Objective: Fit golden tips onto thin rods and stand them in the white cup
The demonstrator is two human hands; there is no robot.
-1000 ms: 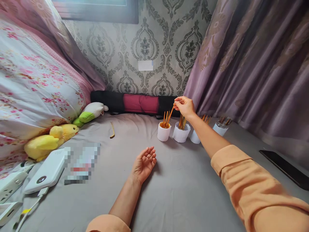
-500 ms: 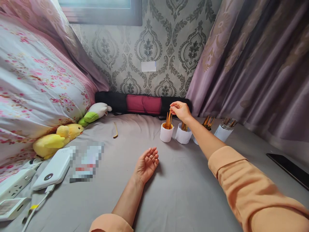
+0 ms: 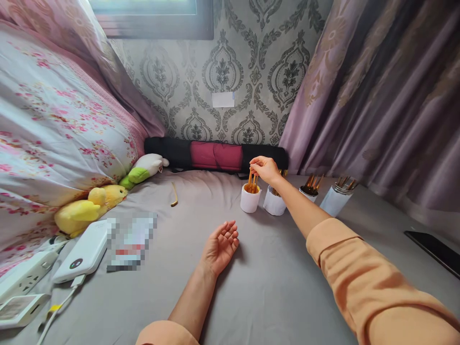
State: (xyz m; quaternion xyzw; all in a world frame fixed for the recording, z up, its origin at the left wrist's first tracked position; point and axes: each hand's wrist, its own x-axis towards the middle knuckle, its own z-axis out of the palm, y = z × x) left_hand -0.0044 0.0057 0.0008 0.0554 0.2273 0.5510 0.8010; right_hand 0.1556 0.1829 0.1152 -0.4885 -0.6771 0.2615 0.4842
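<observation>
My right hand (image 3: 265, 169) hovers over the leftmost white cup (image 3: 249, 201), its fingertips pinched on the top of a thin orange stick (image 3: 250, 178) that stands in the cup with a few others. A second white cup (image 3: 273, 204) of sticks is partly hidden behind my right forearm. Two more cups (image 3: 308, 192) (image 3: 335, 199) with sticks stand further right. My left hand (image 3: 221, 246) rests palm up on the grey sheet (image 3: 251, 287), fingers loosely apart, holding nothing.
A loose stick (image 3: 174, 194) lies on the sheet near the green and white plush toy (image 3: 143, 168). A yellow plush (image 3: 88, 207), a white power bank (image 3: 84, 253) and a power strip (image 3: 21, 278) sit at left. A black and red roll (image 3: 215, 155) lies along the wall. A dark phone (image 3: 433, 247) lies at right.
My right hand has come down and leftward, lowering the orange stick into the leftmost cup. The left hand has stayed still. The camera shifted slightly.
</observation>
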